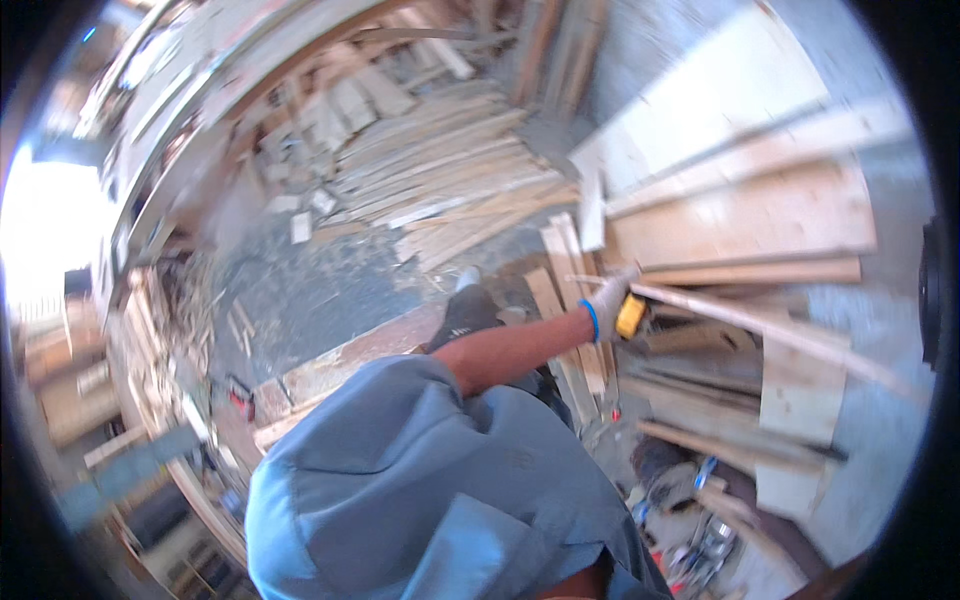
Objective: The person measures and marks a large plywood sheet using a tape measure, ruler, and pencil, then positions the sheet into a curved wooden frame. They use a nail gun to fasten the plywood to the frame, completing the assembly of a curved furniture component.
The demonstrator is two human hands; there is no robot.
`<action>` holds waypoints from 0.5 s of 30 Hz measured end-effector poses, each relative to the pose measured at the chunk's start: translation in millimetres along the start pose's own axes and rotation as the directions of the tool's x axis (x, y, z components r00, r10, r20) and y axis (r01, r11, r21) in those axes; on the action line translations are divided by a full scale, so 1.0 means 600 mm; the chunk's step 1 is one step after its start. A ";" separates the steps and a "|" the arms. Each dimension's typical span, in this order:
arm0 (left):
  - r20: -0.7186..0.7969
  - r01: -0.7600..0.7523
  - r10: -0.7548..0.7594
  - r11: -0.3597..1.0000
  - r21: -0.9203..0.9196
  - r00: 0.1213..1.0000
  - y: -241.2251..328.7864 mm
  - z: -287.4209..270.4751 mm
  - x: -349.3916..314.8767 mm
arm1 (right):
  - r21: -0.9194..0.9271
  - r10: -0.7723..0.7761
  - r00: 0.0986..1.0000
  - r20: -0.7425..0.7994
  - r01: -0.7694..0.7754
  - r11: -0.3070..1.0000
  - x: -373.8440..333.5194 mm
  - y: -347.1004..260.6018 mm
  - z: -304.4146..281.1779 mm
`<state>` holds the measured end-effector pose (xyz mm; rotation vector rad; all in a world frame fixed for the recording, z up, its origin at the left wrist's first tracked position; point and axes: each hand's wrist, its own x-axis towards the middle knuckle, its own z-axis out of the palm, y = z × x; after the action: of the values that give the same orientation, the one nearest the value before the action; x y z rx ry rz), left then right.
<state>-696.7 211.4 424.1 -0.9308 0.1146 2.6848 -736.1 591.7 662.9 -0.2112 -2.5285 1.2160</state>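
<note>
Beside the stacked planks (745, 225), the person's gloved right hand (607, 300) is curled tight around a yellow tool (631, 316), touching a long thin wooden strip (760, 330) that lies across the planks. Left hand is out of view.

cluttered wood workshop, grey concrete floor (300, 290) strewn with offcuts and sawdust, stacked planks (440, 170) at the far side, long pale boards (740, 210) lying right, harsh daylight glare (50, 220) at left
</note>
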 end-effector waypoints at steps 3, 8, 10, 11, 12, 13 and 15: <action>0.028 0.059 -0.057 0.997 -0.050 0.998 -0.004 -0.083 -0.038 | 0.202 0.152 0.964 0.219 -0.197 0.959 -0.086 0.007 0.117; -0.128 -0.075 0.049 0.976 -0.203 0.990 0.009 -0.159 -0.128 | 0.343 0.202 0.878 0.434 -0.369 0.864 -0.163 -0.013 0.254; -0.157 -0.161 0.137 0.975 -0.151 0.978 0.035 -0.214 -0.198 | 0.370 0.182 0.842 0.507 -0.403 0.837 -0.172 -0.039 0.311; -0.228 -0.230 0.186 0.956 -0.183 0.956 0.048 -0.239 -0.234 | 0.380 0.163 0.829 0.535 -0.409 0.830 -0.177 -0.057 0.339; -0.270 -0.249 0.193 0.950 -0.190 0.943 0.066 -0.271 -0.274 | 0.394 0.147 0.821 0.551 -0.411 0.822 -0.179 -0.075 0.364; -0.311 -0.270 0.199 0.941 -0.204 0.929 0.078 -0.306 -0.312 | 0.409 0.124 0.812 0.570 -0.411 0.814 -0.179 -0.098 0.387; -0.250 -0.408 0.350 0.881 -0.238 0.903 0.090 -0.383 -0.387 | 0.438 0.078 0.798 0.598 -0.406 0.802 -0.185 -0.144 0.428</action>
<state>-403.6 62.4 385.3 -1.3999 -0.0580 3.0138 -721.8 319.6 555.7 -0.0560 -2.4882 2.3614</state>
